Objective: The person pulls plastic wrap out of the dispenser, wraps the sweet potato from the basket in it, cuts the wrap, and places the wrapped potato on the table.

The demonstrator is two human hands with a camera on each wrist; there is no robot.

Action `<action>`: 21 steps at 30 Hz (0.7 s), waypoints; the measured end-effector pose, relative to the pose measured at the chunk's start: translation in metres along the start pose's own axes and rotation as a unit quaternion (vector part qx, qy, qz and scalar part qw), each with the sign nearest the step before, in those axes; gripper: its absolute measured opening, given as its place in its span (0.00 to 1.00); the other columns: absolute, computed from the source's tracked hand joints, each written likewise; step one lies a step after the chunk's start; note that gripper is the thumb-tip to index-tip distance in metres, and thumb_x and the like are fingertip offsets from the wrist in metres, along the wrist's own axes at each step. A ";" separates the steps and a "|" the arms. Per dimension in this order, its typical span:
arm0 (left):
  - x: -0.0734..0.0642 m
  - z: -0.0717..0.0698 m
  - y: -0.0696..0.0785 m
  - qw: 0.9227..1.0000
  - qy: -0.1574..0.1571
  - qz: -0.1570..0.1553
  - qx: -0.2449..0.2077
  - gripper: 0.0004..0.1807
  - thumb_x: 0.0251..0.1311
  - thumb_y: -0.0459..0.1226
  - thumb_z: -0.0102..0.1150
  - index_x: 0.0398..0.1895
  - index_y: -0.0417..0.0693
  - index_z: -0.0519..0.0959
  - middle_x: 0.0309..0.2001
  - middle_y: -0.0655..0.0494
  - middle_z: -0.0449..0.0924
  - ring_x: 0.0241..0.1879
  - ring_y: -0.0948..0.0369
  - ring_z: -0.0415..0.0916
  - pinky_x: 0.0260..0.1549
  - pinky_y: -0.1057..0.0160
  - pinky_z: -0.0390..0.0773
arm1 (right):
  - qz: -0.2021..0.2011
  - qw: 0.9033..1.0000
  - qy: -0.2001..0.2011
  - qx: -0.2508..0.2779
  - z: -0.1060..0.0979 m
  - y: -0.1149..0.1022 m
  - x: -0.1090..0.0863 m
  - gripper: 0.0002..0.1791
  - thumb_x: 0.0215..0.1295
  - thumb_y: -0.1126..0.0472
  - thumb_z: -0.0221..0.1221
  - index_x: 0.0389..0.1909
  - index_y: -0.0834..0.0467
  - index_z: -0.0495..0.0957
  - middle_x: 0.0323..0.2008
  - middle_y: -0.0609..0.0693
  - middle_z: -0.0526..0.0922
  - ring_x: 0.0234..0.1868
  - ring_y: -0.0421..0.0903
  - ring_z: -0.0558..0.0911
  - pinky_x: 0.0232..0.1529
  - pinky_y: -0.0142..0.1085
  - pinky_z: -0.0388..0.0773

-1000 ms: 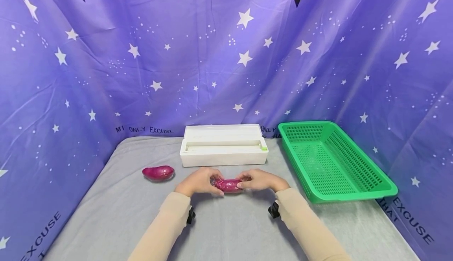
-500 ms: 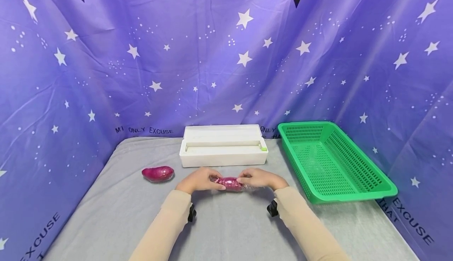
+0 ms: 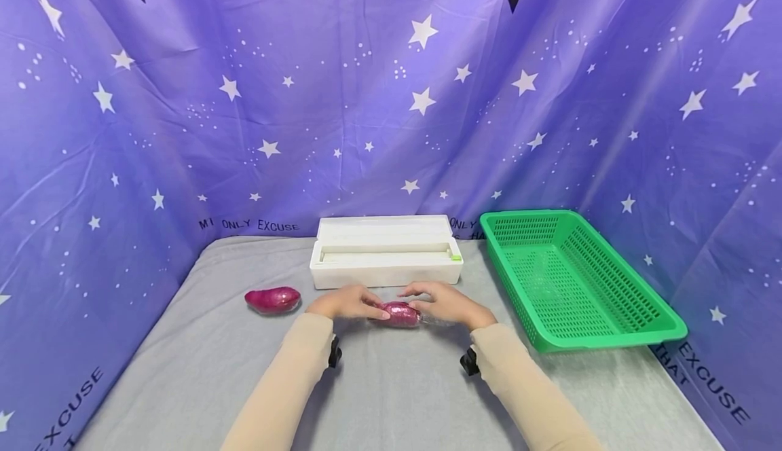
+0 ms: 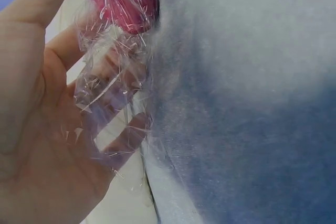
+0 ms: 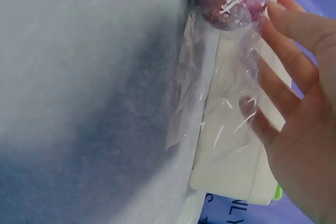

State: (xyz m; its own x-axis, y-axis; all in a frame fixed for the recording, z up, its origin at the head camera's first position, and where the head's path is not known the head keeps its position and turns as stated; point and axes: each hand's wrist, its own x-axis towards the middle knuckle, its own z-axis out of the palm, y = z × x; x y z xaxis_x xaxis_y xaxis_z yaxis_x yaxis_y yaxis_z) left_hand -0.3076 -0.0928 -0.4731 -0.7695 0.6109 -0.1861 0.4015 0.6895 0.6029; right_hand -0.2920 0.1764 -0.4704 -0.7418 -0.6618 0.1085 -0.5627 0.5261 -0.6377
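A red-purple sweet potato [image 3: 402, 314] wrapped in clear cling film lies crosswise between both hands. My left hand [image 3: 343, 303] grips its left end, thumb on the near side and fingers behind. My right hand [image 3: 451, 303] is at the other end with fingers loosely spread, the thumb close to the skin. Loose film [image 4: 113, 100] trails past the left end, over the left fingers. On the right a longer flap of film [image 5: 223, 93] hangs off, in front of the right fingers. Another wrapped sweet potato [image 3: 273, 300] lies to the left.
Just behind the hands stands a long white box [image 3: 386, 276], its lid raised and a small green piece at its right end. A green perforated basket [image 3: 611, 339] is on the right. Grey cloth [image 3: 397, 397] covers the table, with a purple starry curtain [image 3: 342, 132] around it.
My right hand has loosened its grip and lifted its fingers from the sweet potato's right end. The sweet potato has shifted slightly away and to the right; the left hand stays on it.
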 end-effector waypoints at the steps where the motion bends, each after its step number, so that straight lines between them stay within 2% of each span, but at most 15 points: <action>1: 0.001 -0.001 0.000 1.000 -0.002 -0.006 -0.003 0.24 0.60 0.58 0.64 0.53 0.56 0.86 0.45 0.64 0.82 0.43 0.64 0.74 0.45 0.57 0.76 | 0.001 1.000 0.000 -0.008 0.000 -0.001 0.001 0.15 0.73 0.64 0.56 0.57 0.54 0.81 0.51 0.49 0.84 0.45 0.47 0.82 0.50 0.47 0.79; 5: 0.004 -0.004 -0.001 0.999 -0.003 -0.029 -0.012 0.24 0.60 0.58 0.64 0.53 0.56 0.86 0.44 0.65 0.83 0.39 0.65 0.75 0.43 0.59 0.77 | 0.017 0.999 -0.010 -0.026 0.001 -0.001 0.005 0.14 0.73 0.60 0.57 0.55 0.52 0.83 0.47 0.44 0.85 0.35 0.39 0.79 0.40 0.38 0.78; 8: 0.004 -0.005 -0.002 0.999 0.001 -0.039 -0.010 0.25 0.60 0.59 0.63 0.53 0.56 0.86 0.43 0.66 0.84 0.38 0.65 0.74 0.42 0.59 0.76 | 0.038 0.999 -0.018 -0.019 0.002 -0.001 0.008 0.16 0.70 0.56 0.62 0.56 0.51 0.82 0.50 0.44 0.85 0.42 0.38 0.81 0.46 0.38 0.78; 12: 0.005 -0.005 -0.004 0.999 0.006 -0.041 -0.009 0.25 0.59 0.60 0.63 0.52 0.56 0.87 0.41 0.66 0.84 0.38 0.65 0.74 0.41 0.59 0.76 | 0.042 0.999 -0.017 0.010 0.002 -0.002 0.010 0.16 0.66 0.55 0.66 0.54 0.52 0.82 0.51 0.48 0.85 0.49 0.42 0.82 0.53 0.44 0.79; 17: 0.003 -0.003 -0.005 1.000 0.023 -0.016 -0.002 0.23 0.61 0.58 0.64 0.49 0.54 0.87 0.39 0.64 0.85 0.37 0.66 0.76 0.43 0.58 0.78 | 0.045 0.998 -0.026 0.044 0.003 -0.001 0.011 0.15 0.67 0.57 0.66 0.53 0.53 0.82 0.50 0.48 0.86 0.50 0.44 0.83 0.53 0.44 0.78; 21: 0.002 -0.001 -0.004 0.999 0.042 0.012 0.004 0.23 0.61 0.56 0.65 0.50 0.52 0.86 0.42 0.60 0.85 0.41 0.62 0.79 0.48 0.55 0.78 | 0.041 0.998 -0.037 0.043 0.002 -0.001 0.009 0.15 0.67 0.59 0.65 0.54 0.51 0.81 0.48 0.48 0.86 0.47 0.44 0.83 0.48 0.41 0.80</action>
State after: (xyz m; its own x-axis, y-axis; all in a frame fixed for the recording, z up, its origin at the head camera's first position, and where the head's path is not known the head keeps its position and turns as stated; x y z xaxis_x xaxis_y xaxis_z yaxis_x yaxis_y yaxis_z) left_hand -0.3114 -0.0941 -0.4753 -0.7980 0.5932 -0.1062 0.4242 0.6780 0.6003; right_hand -0.2975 0.1688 -0.4697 -0.7533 -0.6576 -0.0009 -0.4656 0.5343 -0.7055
